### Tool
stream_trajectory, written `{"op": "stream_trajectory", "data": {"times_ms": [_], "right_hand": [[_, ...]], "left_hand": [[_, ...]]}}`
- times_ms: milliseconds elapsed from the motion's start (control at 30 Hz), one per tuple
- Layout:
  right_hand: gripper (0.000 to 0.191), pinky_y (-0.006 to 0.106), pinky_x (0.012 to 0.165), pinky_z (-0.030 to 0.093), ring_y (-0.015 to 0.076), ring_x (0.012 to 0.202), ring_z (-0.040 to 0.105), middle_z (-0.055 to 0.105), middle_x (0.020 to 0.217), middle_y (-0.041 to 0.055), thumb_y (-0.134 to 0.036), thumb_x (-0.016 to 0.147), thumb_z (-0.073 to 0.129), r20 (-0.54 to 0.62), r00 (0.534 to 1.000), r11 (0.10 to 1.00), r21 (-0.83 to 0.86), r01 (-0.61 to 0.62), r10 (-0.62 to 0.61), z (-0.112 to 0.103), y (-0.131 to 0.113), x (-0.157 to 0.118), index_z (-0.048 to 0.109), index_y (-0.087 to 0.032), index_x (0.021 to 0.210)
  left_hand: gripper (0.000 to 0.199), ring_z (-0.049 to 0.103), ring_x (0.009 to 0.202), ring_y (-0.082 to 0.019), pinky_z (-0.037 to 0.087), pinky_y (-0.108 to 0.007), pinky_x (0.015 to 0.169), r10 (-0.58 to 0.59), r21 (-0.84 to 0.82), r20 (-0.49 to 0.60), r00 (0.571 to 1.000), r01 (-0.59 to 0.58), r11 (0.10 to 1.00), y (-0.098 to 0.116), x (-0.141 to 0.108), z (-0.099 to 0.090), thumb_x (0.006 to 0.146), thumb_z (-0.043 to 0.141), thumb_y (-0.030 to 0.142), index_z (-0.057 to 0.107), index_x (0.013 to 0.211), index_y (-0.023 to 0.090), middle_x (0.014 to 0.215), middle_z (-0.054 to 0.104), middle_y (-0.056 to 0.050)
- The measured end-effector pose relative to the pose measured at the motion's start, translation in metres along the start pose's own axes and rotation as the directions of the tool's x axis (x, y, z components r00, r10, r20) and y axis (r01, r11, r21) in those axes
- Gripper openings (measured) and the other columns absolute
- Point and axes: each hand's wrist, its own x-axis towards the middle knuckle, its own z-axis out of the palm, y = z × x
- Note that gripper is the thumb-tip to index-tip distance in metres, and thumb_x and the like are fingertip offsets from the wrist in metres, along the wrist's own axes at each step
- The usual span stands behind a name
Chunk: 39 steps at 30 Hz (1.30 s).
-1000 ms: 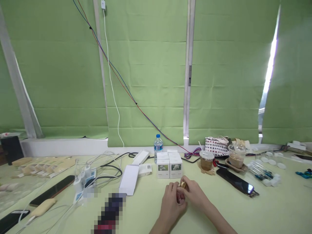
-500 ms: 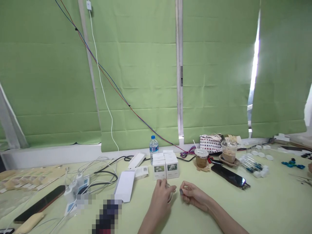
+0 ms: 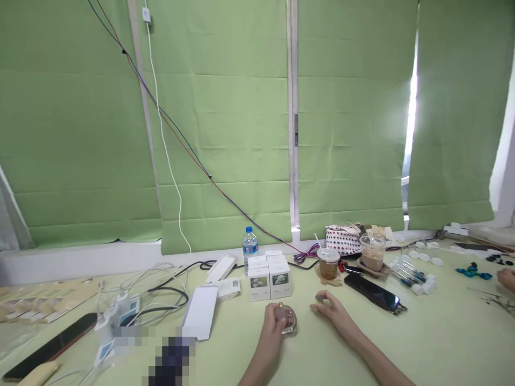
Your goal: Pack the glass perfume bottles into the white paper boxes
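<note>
My left hand (image 3: 272, 328), low in the middle of the view, is closed around a small round glass bottle (image 3: 290, 320). The bottle is clear, with a gold-coloured neck at its top; the fingers cover its left part. To the right, apart from the bottle, my right hand (image 3: 332, 312) pinches a small grey piece (image 3: 319, 296) at its fingertips, too small to make out further. Several white boxes with flower pictures (image 3: 269, 281) stand together just beyond my left hand.
Behind the boxes stands a water bottle (image 3: 250, 244). To the right are a lidded drink cup (image 3: 329, 262), another cup (image 3: 372, 254) and a dark phone (image 3: 374, 292). Left lie an open white carton (image 3: 201, 312), cables and a power strip (image 3: 105, 343). Another person's hand (image 3: 507, 279) shows far right.
My hands have moved apart. The left has turned so the bottle and its gold neck show more; the right has shifted right and up with the grey piece. The view has shifted slightly.
</note>
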Motion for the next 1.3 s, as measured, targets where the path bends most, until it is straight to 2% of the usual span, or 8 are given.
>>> {"op": "stream_trajectory", "data": {"times_ms": [67, 267, 467, 667, 833, 1000, 1133, 1300], "right_hand": [[0.029, 0.032, 0.073, 0.049, 0.0226, 0.08, 0.065, 0.066, 0.087, 0.0033, -0.044, 0.07, 0.06, -0.092, 0.994, 0.967, -0.251, 0.031, -0.056, -0.027, 0.009, 0.003, 0.06, -0.021, 0.087], [0.024, 0.037, 0.076, 0.046, 0.0264, 0.076, 0.063, 0.066, 0.077, 0.0044, -0.036, 0.064, 0.055, -0.283, 0.953, 0.903, -0.429, -0.028, -0.105, -0.082, 0.025, 0.011, 0.062, -0.021, 0.081], [0.026, 0.034, 0.075, 0.046, 0.0259, 0.08, 0.062, 0.062, 0.082, 0.0068, -0.031, 0.067, 0.053, -0.318, 0.929, 0.838, -0.546, -0.015, -0.191, -0.089, 0.03, 0.019, 0.066, -0.02, 0.085], [0.038, 0.036, 0.082, 0.046, 0.0266, 0.086, 0.062, 0.064, 0.093, 0.0099, -0.024, 0.071, 0.047, -0.307, 0.926, 0.815, -0.58, 0.0, -0.219, -0.087, 0.038, 0.021, 0.063, -0.018, 0.105], [0.042, 0.039, 0.085, 0.047, 0.0278, 0.098, 0.059, 0.058, 0.109, 0.0122, -0.026, 0.084, 0.039, -0.317, 0.895, 0.777, -0.628, 0.05, -0.314, -0.072, 0.023, 0.009, 0.053, -0.019, 0.123], [0.035, 0.042, 0.095, 0.042, 0.028, 0.11, 0.055, 0.058, 0.117, 0.0096, -0.022, 0.087, 0.042, -0.048, 0.916, 0.72, -0.634, 0.281, -0.399, -0.017, 0.0, -0.005, 0.056, -0.026, 0.119], [0.042, 0.039, 0.101, 0.038, 0.0263, 0.116, 0.051, 0.055, 0.122, 0.0089, -0.02, 0.081, 0.049, 0.035, 0.934, 0.801, -0.505, 0.323, -0.354, 0.041, -0.003, 0.01, 0.053, -0.024, 0.122], [0.048, 0.043, 0.091, 0.042, 0.033, 0.107, 0.055, 0.06, 0.112, 0.0155, -0.031, 0.071, 0.059, -0.144, 0.977, 0.931, -0.35, 0.1, -0.159, 0.088, -0.001, 0.059, 0.052, -0.014, 0.116]], "left_hand": [[0.039, 0.056, 0.084, -0.021, 0.045, -0.036, 0.082, 0.075, 0.02, 0.03, 0.997, -0.076, 0.997, -0.001, 0.002, 0.017, 0.071, 0.068, 0.049, 0.053, 0.091, 0.02, 0.086, 0.061, -0.004], [0.024, 0.057, 0.085, -0.021, 0.047, -0.038, 0.083, 0.159, 0.048, 0.171, 0.972, -0.169, 0.984, -0.024, 0.035, 0.086, 0.073, 0.058, 0.024, 0.052, 0.095, 0.018, 0.091, 0.059, -0.007], [0.03, 0.054, 0.1, -0.027, 0.042, -0.042, 0.095, 0.236, 0.076, 0.207, 0.95, -0.256, 0.964, -0.042, 0.074, 0.14, 0.07, 0.059, 0.023, 0.057, 0.099, 0.015, 0.1, 0.058, -0.01], [0.05, 0.051, 0.113, -0.027, 0.038, -0.04, 0.101, 0.22, 0.116, 0.177, 0.959, -0.243, 0.963, -0.049, 0.08, 0.148, 0.072, 0.058, 0.022, 0.047, 0.12, 0.014, 0.119, 0.052, -0.014], [0.064, 0.042, 0.121, -0.026, 0.034, -0.039, 0.104, 0.222, 0.34, -0.019, 0.975, -0.203, 0.918, -0.049, 0.061, 0.122, 0.076, 0.057, 0.026, 0.029, 0.132, 0.014, 0.13, 0.038, -0.016], [0.028, 0.043, 0.114, -0.025, 0.032, -0.044, 0.105, 0.555, 0.598, -0.307, 0.773, -0.297, 0.744, -0.026, 0.052, 0.05, 0.086, 0.043, 0.03, 0.04, 0.111, 0.019, 0.113, 0.044, -0.011], [0.028, 0.037, 0.119, -0.028, 0.03, -0.05, 0.105, 0.532, 0.625, -0.551, 0.643, -0.104, 0.774, -0.009, 0.059, -0.016, 0.083, 0.045, 0.025, 0.038, 0.11, 0.02, 0.114, 0.042, -0.011], [0.029, 0.043, 0.112, -0.028, 0.038, -0.048, 0.098, 0.434, 0.578, -0.641, 0.633, 0.026, 0.816, -0.011, 0.053, -0.054, 0.077, 0.044, 0.009, 0.039, 0.103, 0.018, 0.107, 0.041, -0.011]]}}
